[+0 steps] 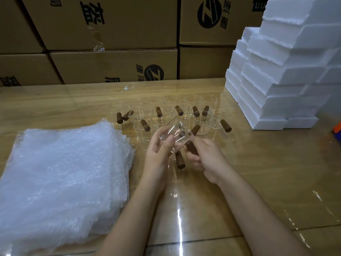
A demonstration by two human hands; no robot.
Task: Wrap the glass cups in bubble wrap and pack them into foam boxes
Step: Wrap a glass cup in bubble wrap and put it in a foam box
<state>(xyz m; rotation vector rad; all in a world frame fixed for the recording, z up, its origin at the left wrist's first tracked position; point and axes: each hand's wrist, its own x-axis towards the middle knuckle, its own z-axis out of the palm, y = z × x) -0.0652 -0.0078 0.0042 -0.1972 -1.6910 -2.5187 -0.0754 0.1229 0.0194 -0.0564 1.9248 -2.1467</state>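
Head-camera view of a packing bench. A clear glass cup (170,134) with a brown wooden handle (191,147) is held tilted above the wooden table (258,163), near the middle of the scene. The left hand (158,150) cups the glass body, thumb pressed on its near wall and fingers curled round the far side; the right hand (201,156) closes its fingers round the handle. Just below the held cup, a second cup's wooden handle (180,159) shows between the two hands; whether either hand touches it cannot be told. Beyond the hands, a group of glass cups (177,111) of the same kind stands upright on the table, their dark wooden handles pointing in various directions; the transparent walls are hard to separate, so their count is uncertain, and nothing is visible inside them. At near left lies a stack of bubble wrap sheets (64,172), flat on the table and just beside the left forearm. At far right rises a stepped stack of white foam boxes (276,89), all closed, so their contents cannot be seen. Behind the table, brown cardboard cartons (114,34) with black printed logos form a wall, also closed. A small orange and blue object (338,131), cut off by the frame, lies at the right edge.
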